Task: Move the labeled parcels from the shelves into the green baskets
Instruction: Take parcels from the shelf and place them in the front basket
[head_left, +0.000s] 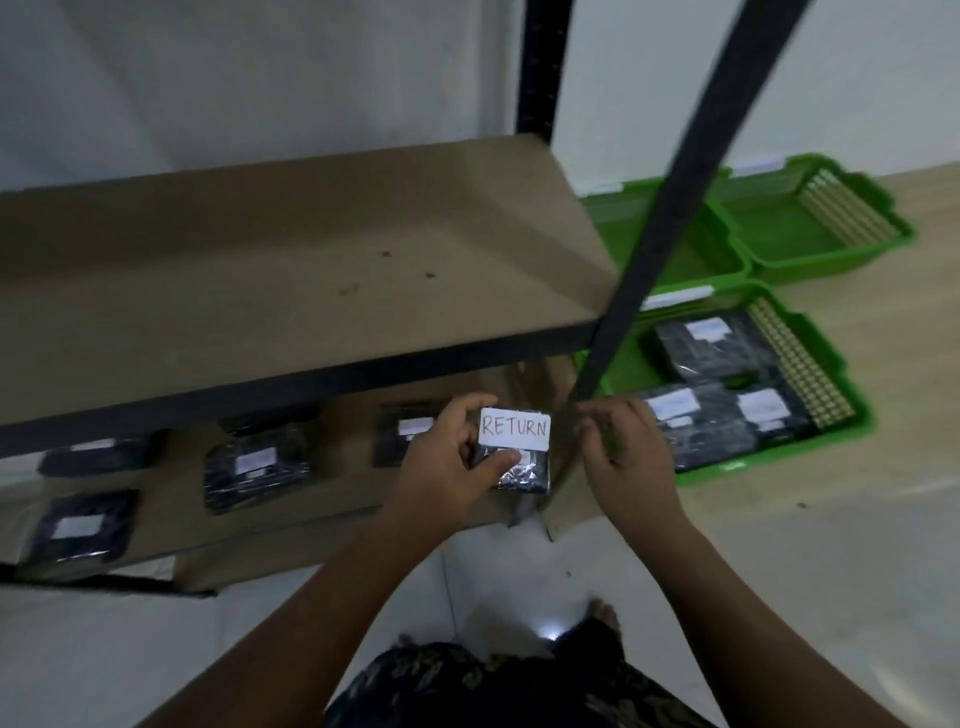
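My left hand (452, 462) grips a black wrapped parcel (519, 475) with a white label reading RETURN, held just in front of the lower shelf's right end. My right hand (621, 447) hovers just right of it with its fingers loosely curled and nothing in them. Several more black labeled parcels lie on the lower shelf (332, 499), among them one at the middle (254, 467) and one at the front left (83, 527). To the right on the floor, the nearest green basket (841, 374) holds three black labeled parcels (727, 421).
The brown upper shelf board (291, 260) carries nothing. A black shelf post (675, 197) slants down between the shelves and the baskets. Two more green baskets (826, 228) sit farther back by the wall, with no parcels seen in them. White floor tiles lie below me.
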